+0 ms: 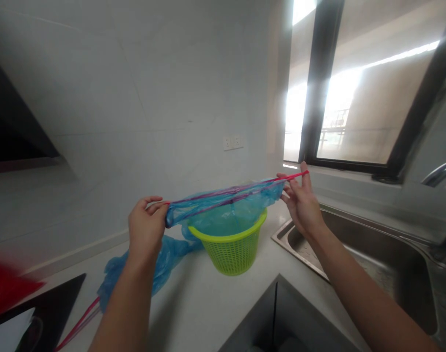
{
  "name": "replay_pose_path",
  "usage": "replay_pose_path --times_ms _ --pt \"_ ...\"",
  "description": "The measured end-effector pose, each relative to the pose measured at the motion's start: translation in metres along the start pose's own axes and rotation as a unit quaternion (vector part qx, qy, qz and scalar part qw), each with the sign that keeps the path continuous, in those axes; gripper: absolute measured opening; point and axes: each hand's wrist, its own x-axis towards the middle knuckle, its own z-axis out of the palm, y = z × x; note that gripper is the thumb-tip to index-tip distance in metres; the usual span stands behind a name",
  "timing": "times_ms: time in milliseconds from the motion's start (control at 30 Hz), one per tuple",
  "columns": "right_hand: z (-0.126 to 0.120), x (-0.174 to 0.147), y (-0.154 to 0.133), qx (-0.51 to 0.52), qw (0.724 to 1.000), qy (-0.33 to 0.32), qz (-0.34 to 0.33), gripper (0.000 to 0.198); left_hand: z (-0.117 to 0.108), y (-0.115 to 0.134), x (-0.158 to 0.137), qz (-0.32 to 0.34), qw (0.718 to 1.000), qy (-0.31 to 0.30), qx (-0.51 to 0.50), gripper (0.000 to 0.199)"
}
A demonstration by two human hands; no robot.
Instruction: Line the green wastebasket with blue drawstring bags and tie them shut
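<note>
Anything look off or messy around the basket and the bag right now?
One thing: a second blue bag lies crumpled on the counter beside the green basket, its red drawstring trailing toward the near edge. The left hand and right hand hold the stretched bag above the basket. Nothing spilled.

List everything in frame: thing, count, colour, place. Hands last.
bag: 1, blue with red drawstring, stretched between both hands over the basket
second bag: 1, blue with red drawstring, lying on the counter left of the basket
basket: 1, lime green, on the counter, centre
counter: 1, white, across the foreground
sink: 1, steel, right
tap: 1, chrome, far right edge
socket plate: 1, white, on the wall
window: 1, dark frame, upper right
hob: 1, black, lower left
left hand: gripping the bag's left end
right hand: holding the drawstring's right end
</note>
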Motion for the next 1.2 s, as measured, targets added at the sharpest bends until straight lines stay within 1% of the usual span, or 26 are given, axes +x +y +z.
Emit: replay_pose_path --times_ms 33,67,100,167,233,267,300,367,400,467,567,633,700,733,767,833,900,1000,1067,1133,1200 --pt "0.000 0.001 0.001 0.008 1.000 0.010 -0.019 0.066 0.000 -0.005 0.002 0.011 0.999 0.007 0.030 0.033" --pt "0.001 0.002 0.002 0.020 0.999 0.017 -0.035 0.058 0.000 -0.010 0.004 0.006 0.998 0.007 0.059 0.031" --pt "0.002 0.002 0.003 0.034 0.998 0.021 -0.045 0.051 0.000 -0.015 0.007 -0.010 0.996 0.004 0.084 0.027" --pt "0.003 0.002 0.003 0.055 0.997 0.015 -0.050 0.040 0.003 -0.022 0.011 -0.065 0.993 -0.016 0.100 0.022" --pt "0.004 -0.001 0.002 0.051 0.998 -0.003 -0.048 0.037 0.007 -0.024 0.011 -0.127 0.989 -0.042 0.070 0.021" --pt "0.005 -0.004 0.001 0.035 0.998 -0.013 -0.051 0.037 0.008 -0.021 0.010 -0.146 0.987 -0.045 0.044 0.021" --pt "0.007 -0.007 0.001 0.009 0.998 -0.025 -0.057 0.039 0.010 -0.017 0.008 -0.153 0.987 -0.046 0.021 0.020" --pt "0.013 -0.017 -0.001 -0.073 0.993 -0.053 -0.076 0.043 0.011 -0.004 0.000 -0.133 0.990 -0.049 0.002 0.017" --pt "0.018 -0.023 -0.002 -0.123 0.986 -0.068 -0.086 0.044 0.012 0.004 -0.005 -0.114 0.992 -0.055 0.004 0.017" --pt "0.032 -0.033 -0.003 -0.223 0.963 -0.107 -0.107 0.046 0.014 0.020 -0.018 -0.074 0.993 -0.088 0.028 0.022" --pt "0.061 -0.041 0.002 -0.339 0.910 -0.195 -0.138 0.041 0.025 0.035 -0.037 -0.013 0.985 -0.148 0.084 0.026" --pt "0.082 -0.039 0.009 -0.384 0.877 -0.251 -0.142 0.037 0.035 0.040 -0.046 0.005 0.978 -0.187 0.093 0.028" --pt "0.098 -0.033 0.017 -0.390 0.864 -0.290 -0.132 0.023 0.045 0.043 -0.051 0.002 0.974 -0.213 0.075 0.030" --pt "0.103 -0.030 0.020 -0.385 0.864 -0.299 -0.126 0.016 0.048 0.045 -0.052 -0.001 0.973 -0.219 0.065 0.031" --pt "0.106 -0.027 0.023 -0.378 0.867 -0.302 -0.121 0.015 0.050 0.046 -0.053 -0.005 0.974 -0.221 0.057 0.031" --pt "0.106 -0.021 0.025 -0.370 0.875 -0.293 -0.110 0.023 0.051 0.049 -0.053 -0.018 0.976 -0.211 0.046 0.029" --pt "0.101 -0.017 0.025 -0.380 0.876 -0.282 -0.093 0.024 0.050 0.051 -0.051 -0.028 0.981 -0.190 0.010 0.025" --pt "0.091 -0.016 0.029 -0.411 0.863 -0.286 -0.063 0.022 0.050 0.049 -0.049 -0.040 0.981 -0.158 -0.104 0.019" --pt "0.085 -0.017 0.034 -0.412 0.864 -0.285 -0.055 0.020 0.053 0.047 -0.047 -0.039 0.972 -0.147 -0.180 0.017" --pt "0.080 -0.018 0.039 -0.373 0.882 -0.285 -0.034 0.017 0.058 0.046 -0.047 -0.019 0.963 -0.146 -0.227 0.017" --pt "0.076 -0.019 0.043 -0.291 0.914 -0.281 0.021 0.019 0.063 0.046 -0.048 0.009 0.956 -0.158 -0.248 0.017"
